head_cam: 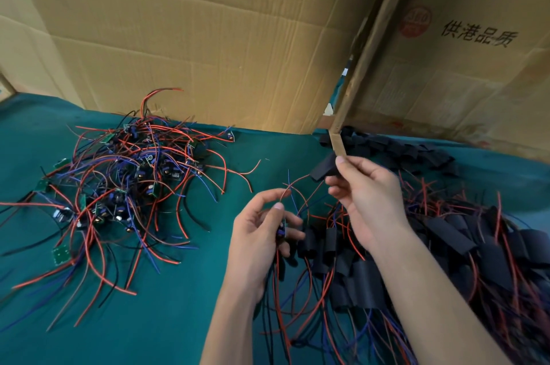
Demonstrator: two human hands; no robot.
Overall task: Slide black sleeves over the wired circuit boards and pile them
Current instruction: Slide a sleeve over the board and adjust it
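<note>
My left hand [262,233] grips a small wired circuit board [282,227], its red and blue wires pinched between thumb and forefinger and rising toward the sleeve. My right hand [366,189] pinches a flat black sleeve [323,168] just above and to the right of those wire ends. A tangled heap of bare boards with red, blue and black wires [125,186] lies to the left on the green cloth. At the right spreads a pile of sleeved boards [446,251]. Loose empty sleeves [395,147] lie behind my right hand.
Green cloth [148,320] covers the table. A large cardboard sheet [193,37] stands along the back, and a printed cardboard box [461,67] stands at the back right, its flap edge coming down near my right hand.
</note>
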